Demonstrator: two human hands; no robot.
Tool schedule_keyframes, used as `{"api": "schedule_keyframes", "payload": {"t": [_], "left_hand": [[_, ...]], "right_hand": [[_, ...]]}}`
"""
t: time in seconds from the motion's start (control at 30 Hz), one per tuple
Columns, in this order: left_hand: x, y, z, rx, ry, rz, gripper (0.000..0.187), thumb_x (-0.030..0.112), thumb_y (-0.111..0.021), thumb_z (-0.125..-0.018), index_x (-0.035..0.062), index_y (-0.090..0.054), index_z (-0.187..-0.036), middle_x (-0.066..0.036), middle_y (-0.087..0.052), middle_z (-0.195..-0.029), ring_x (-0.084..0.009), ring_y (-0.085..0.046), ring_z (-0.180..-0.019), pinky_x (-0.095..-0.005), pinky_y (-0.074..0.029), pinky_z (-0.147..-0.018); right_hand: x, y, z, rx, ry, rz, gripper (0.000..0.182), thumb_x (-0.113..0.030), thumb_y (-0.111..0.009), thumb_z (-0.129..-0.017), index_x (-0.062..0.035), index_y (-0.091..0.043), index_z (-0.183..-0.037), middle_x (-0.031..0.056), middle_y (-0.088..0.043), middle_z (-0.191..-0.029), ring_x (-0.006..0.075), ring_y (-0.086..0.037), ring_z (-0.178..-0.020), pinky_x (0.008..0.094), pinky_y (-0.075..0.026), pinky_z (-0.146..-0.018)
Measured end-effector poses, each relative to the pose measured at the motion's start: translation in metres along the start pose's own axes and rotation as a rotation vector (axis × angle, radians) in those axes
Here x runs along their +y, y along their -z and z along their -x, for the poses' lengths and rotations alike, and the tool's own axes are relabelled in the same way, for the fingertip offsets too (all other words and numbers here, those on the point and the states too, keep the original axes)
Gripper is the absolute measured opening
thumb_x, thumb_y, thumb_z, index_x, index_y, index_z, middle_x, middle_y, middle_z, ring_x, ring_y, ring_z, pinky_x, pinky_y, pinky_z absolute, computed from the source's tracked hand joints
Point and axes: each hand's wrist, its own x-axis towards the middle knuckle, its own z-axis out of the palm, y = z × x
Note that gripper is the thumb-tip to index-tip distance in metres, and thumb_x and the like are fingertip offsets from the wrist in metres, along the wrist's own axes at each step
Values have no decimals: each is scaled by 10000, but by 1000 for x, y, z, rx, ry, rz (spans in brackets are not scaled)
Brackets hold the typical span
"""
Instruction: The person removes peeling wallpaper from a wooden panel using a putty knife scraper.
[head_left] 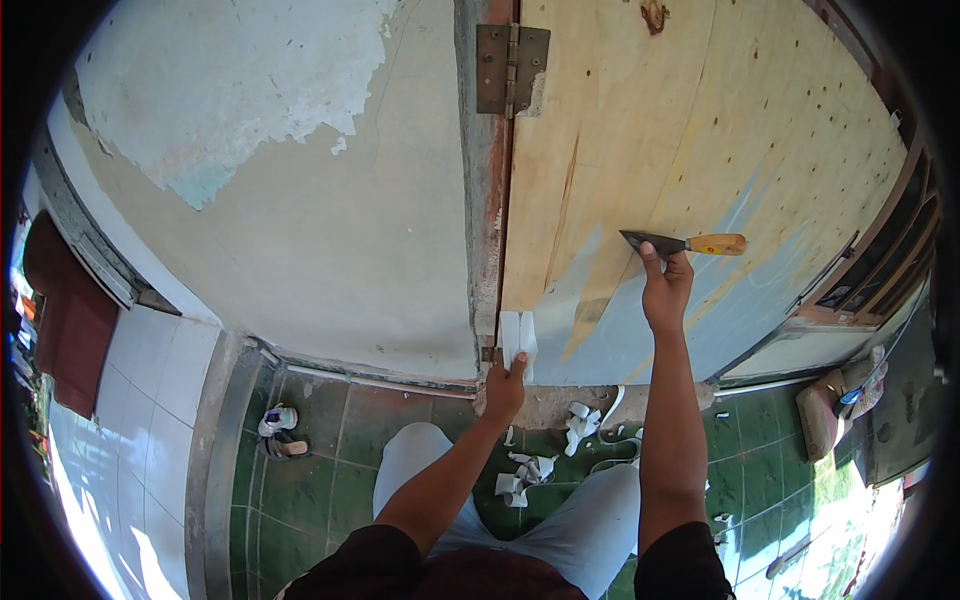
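Observation:
My right hand point(667, 290) pinches a pointed putty knife point(714, 244) near where its dark blade meets the wooden handle. The knife lies level in front of the door point(620, 130), its tip toward the left. The door shows bare wood above and a grey-blue layer point(640, 330) lower down. At the door's lower left edge, my left hand point(505, 388) grips a white peeled strip point(518, 335), with the thumb on its front. The strip stands upright and looks folded along its length.
Curled white scraps point(526, 475) lie on the green tiled floor point(305, 490) between the knees. A metal hinge point(512, 70) joins door and frame above. Shoes point(281, 435) sit by the left wall point(300, 250), where paint is flaking. Farther right, a sack point(822, 415) rests near the wall.

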Motion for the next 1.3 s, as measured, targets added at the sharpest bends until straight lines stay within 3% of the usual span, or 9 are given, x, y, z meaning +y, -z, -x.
{"api": "schedule_keyframes", "payload": {"t": [0.33,0.57,0.6,0.7,0.73,0.83,1.0,1.23,1.3], "left_hand": [[-145,8,96,-173,172,-590,502,431,-554,-1070,-29,-749,-1022,-278,-727,-859,-450,-734,-831,-551,-535,-710],[-184,28,164,-1167,243,-1342,491,507,-662,-952,85,-788,-1170,-148,-754,-1273,-326,-726,-1168,-512,-554,-959],[-165,20,165,-1050,373,-1269,404,427,-724,-922,85,-777,-1131,-152,-727,-1289,-323,-699,-1186,-514,-542,-956],[-146,10,162,-761,-118,-1321,493,448,-849,-809,49,-720,-1069,-182,-664,-1244,-356,-665,-1153,-540,-517,-948],[-153,6,159,-591,-370,-1214,366,264,-856,-773,40,-670,-994,-178,-607,-1156,-378,-637,-1076,-527,-520,-911],[-148,-9,135,-673,-550,-996,219,185,-712,-853,63,-700,-1035,-199,-597,-1143,-383,-628,-1048,-523,-541,-862],[-165,-29,129,-871,-362,-908,168,129,-602,-920,29,-725,-864,-231,-734,-904,-427,-732,-930,-570,-565,-806],[-160,-35,141,-925,-309,-903,271,180,-605,-958,9,-667,-1159,-264,-728,-974,-448,-731,-948,-567,-571,-825],[-154,-38,140,-929,-331,-903,215,147,-666,-898,4,-727,-1047,-263,-728,-911,-434,-734,-932,-568,-573,-819]], "right_hand": [[3,-1,1,22,-4,19,245,-150,-730,-1028,8,-718,-1215,52,-757,-1161,119,-628,-1106,303,-450,-1051],[2,-1,2,10,3,10,244,-150,-723,-1034,5,-716,-1222,47,-756,-1162,116,-625,-1104,299,-445,-1047],[2,0,2,3,0,0,246,-150,-724,-1033,4,-715,-1224,46,-756,-1164,115,-624,-1104,299,-445,-1046],[1,-3,2,13,-5,-24,237,-163,-743,-1019,-5,-714,-1192,45,-750,-1142,118,-618,-1095,306,-449,-1031],[-1,-3,2,20,-3,-29,232,-170,-752,-1012,-9,-713,-1175,46,-746,-1130,120,-615,-1090,309,-451,-1023],[1,0,0,-12,11,42,255,-142,-722,-1030,4,-711,-1239,42,-753,-1177,116,-623,-1115,302,-443,-1051],[-45,-12,-2,-75,203,144,125,-117,-753,-1002,-6,-731,-1056,35,-704,-993,135,-608,-990,292,-452,-950],[-33,-14,-29,-81,267,498,163,-156,-768,-982,-10,-732,-1046,90,-724,-1023,224,-609,-936,340,-463,-897],[-33,-15,-28,-64,343,579,165,-163,-766,-981,-11,-736,-1037,103,-722,-1034,253,-615,-922,357,-472,-892]]}}
